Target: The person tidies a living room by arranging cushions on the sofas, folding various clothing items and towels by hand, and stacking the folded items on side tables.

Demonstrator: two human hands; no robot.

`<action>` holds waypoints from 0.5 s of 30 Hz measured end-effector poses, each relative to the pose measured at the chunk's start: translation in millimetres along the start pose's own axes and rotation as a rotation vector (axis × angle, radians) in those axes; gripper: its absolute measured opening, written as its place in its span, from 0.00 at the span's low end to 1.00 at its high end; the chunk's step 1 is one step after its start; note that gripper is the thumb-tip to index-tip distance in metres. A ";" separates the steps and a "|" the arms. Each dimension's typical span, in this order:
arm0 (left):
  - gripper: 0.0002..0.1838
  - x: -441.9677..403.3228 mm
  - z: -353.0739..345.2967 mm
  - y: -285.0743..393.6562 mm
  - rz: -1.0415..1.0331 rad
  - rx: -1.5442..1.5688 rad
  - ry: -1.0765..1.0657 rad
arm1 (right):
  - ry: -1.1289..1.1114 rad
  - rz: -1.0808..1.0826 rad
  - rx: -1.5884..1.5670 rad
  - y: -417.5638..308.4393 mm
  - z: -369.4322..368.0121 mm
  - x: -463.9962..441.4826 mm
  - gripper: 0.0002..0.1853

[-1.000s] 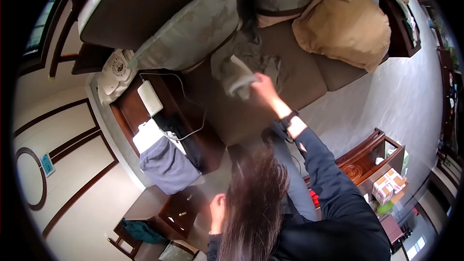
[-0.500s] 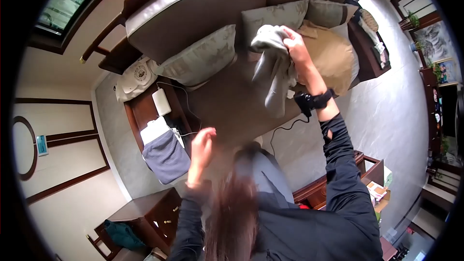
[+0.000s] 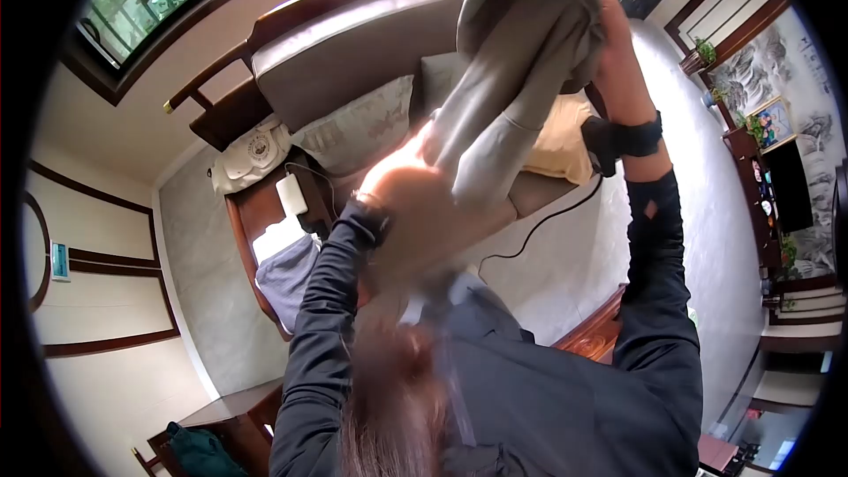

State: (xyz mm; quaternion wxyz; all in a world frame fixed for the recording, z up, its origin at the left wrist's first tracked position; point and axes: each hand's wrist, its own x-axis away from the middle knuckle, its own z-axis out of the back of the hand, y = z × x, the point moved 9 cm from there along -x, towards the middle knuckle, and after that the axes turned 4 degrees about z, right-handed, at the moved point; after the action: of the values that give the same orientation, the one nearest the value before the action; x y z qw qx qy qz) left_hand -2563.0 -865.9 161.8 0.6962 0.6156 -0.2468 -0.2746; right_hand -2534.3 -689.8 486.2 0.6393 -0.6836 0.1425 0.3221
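Observation:
A grey-green cloth garment [image 3: 521, 79] hangs in the air in front of me, bunched at its top and falling in long folds. My right hand [image 3: 618, 57] is raised and grips its upper right edge, with a black band and device on the wrist. My left hand [image 3: 406, 175] is at the garment's lower left side, its fingertips against the fabric; glare and blur hide how they close. Behind the cloth is the grey-brown sofa [image 3: 353, 44], with a patterned cushion [image 3: 362, 128] and a tan cushion [image 3: 563, 143].
A wooden side table [image 3: 245, 212] on the left bears a white box [image 3: 291, 194], a white bag [image 3: 253, 155] and a folded grey-blue cloth [image 3: 287, 283]. A black cable [image 3: 539, 225] trails from my right wrist. A wooden table [image 3: 601, 327] stands at the lower right.
The garment has gone from the sofa seat up into the air, lifted by my right hand. My left hand has risen from low down to the cloth. The view has shifted.

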 end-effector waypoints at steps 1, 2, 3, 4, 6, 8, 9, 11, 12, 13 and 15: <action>0.50 6.5 -4.7 6.1 -0.028 -0.050 0.003 | -0.001 0.066 0.162 -19.1 7.4 1.0 0.17; 0.47 13.1 -9.5 12.4 -0.057 -0.100 0.008 | -0.068 -0.035 -0.030 -12.8 31.7 -3.8 0.17; 0.29 23.5 -2.9 17.4 0.010 -0.067 0.026 | -0.135 -0.135 -0.226 -5.6 57.4 -9.0 0.17; 0.13 31.7 7.7 18.2 0.076 -0.039 0.046 | -0.204 -0.231 -0.423 0.6 76.3 -12.7 0.18; 0.11 44.4 65.6 17.0 0.150 -0.228 0.275 | 0.116 -0.376 -0.311 16.4 115.7 -1.0 0.18; 0.11 61.1 126.3 24.0 0.182 -0.391 0.478 | 0.507 -0.415 0.027 5.7 154.0 34.9 0.18; 0.11 73.7 139.2 49.2 0.252 -0.418 0.488 | 0.521 -0.426 0.041 10.2 166.7 50.6 0.17; 0.17 86.2 138.9 77.1 0.163 -0.035 0.238 | 0.329 -0.401 -0.051 51.9 224.0 83.1 0.19; 0.23 93.5 130.3 106.3 0.072 0.170 0.232 | 0.318 -0.419 0.044 64.8 235.3 98.3 0.20; 0.30 98.8 121.0 135.5 -0.024 0.370 0.224 | 0.307 -0.433 0.138 68.1 238.1 116.2 0.21; 0.42 108.2 75.8 199.4 -0.135 0.682 0.253 | 0.219 -0.271 -0.011 38.2 183.2 129.2 0.22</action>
State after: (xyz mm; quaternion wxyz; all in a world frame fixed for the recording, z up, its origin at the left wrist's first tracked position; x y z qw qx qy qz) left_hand -2520.3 -976.7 369.5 0.4562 0.8563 -0.1952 -0.1434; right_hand -2507.6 -490.3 380.4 0.6539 -0.7309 0.1161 0.1571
